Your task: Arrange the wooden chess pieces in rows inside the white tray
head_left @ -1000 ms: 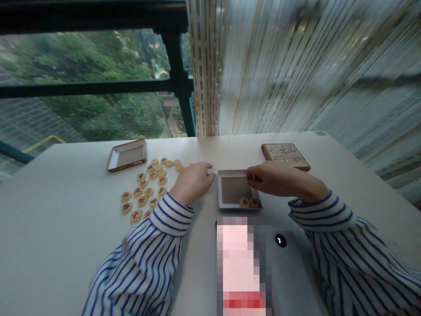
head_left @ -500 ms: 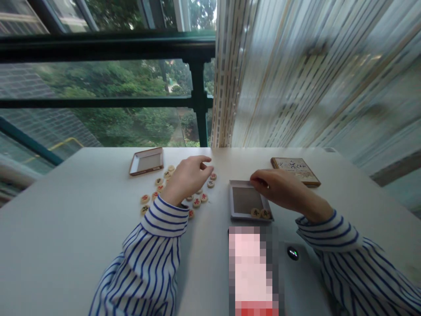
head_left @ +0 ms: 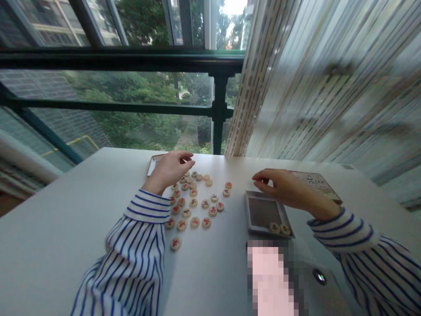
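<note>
My left hand (head_left: 169,170) hovers over the left side of a spread of Chinese chess pieces (head_left: 193,202). Its thumb and fingers are apart, with nothing visible between them. The discs are pale wood with red or black characters, and some lie hidden behind my left hand and wrist. Above the far right edge of a shallow open box (head_left: 265,213) is my right hand (head_left: 283,186), thumb and fingers parted around a gap, holding nothing I can see. Two pieces (head_left: 279,228) with dark characters lie in the box's near right corner.
Another shallow tray (head_left: 153,165) lies behind my left hand. A flat illustrated box or lid (head_left: 317,182) is beyond my right hand. A pixelated phone-like object (head_left: 269,276) and a grey device (head_left: 319,276) occupy the near right. Window railing and a curtain border the table.
My left hand has moved left, uncovering more pieces. My right hand has shifted a little away from the box's interior, its fingers now more parted. The view has turned slightly left.
</note>
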`<state>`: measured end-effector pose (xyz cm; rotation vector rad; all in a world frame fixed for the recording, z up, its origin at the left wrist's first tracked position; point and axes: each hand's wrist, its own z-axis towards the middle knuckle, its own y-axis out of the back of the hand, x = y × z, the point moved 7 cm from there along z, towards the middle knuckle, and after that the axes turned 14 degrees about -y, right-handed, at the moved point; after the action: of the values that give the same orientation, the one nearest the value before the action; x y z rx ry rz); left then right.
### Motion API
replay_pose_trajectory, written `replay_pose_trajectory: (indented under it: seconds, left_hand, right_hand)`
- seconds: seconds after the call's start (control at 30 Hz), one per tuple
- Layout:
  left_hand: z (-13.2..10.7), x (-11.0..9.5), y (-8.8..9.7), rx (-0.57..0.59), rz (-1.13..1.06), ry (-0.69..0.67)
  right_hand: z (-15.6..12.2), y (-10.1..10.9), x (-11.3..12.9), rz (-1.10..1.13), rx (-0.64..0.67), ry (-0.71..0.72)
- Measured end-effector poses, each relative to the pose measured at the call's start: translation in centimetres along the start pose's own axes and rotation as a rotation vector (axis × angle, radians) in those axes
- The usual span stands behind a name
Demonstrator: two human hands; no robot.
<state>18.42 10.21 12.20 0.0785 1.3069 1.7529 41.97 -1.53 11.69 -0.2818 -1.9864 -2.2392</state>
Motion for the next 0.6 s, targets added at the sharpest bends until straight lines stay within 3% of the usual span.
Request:
replay_pose_trajectory:
  seconds: [0.27, 0.6]
  left_hand:
    - [0.6, 2.3, -1.1, 0.02, -0.013, -0.077]
    - [0.1, 3.5, -4.0, 0.151, 0.142, -0.091]
  right_hand:
    - [4.7, -1.8, 2.8, 0.077, 0.047, 0.044]
    - [7.7, -5.5, 6.3, -0.016, 0.135, 0.086]
